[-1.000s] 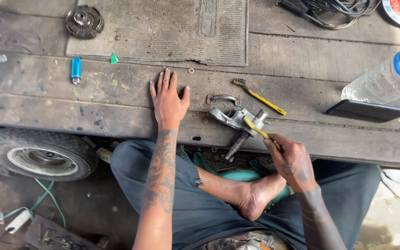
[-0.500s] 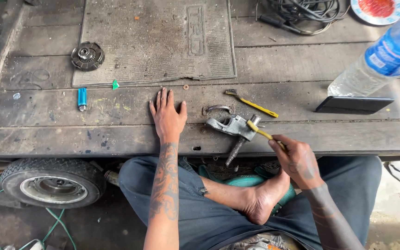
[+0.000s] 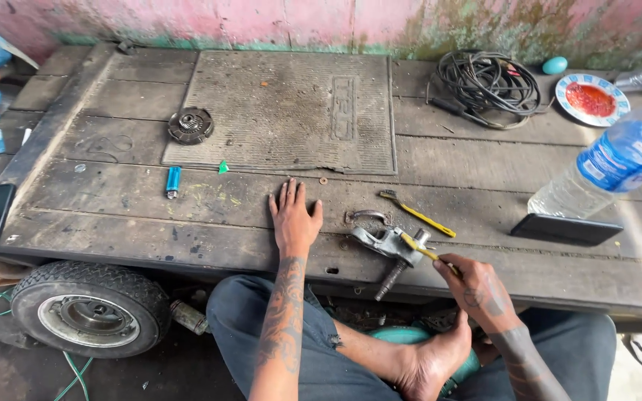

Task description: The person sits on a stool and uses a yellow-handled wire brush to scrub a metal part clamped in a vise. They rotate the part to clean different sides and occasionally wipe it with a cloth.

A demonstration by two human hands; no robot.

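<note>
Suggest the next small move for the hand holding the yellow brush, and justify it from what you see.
Probably another short scrub: the right hand holds the yellow brush with its head on the grey metal part, while the left hand lies flat on the plank, not steadying it.

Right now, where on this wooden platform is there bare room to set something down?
Bare boards lie between the lighter and the left hand, and between the mat and the cable coil. It is crowded around the metal part, where the right hand holds a brush.
</note>
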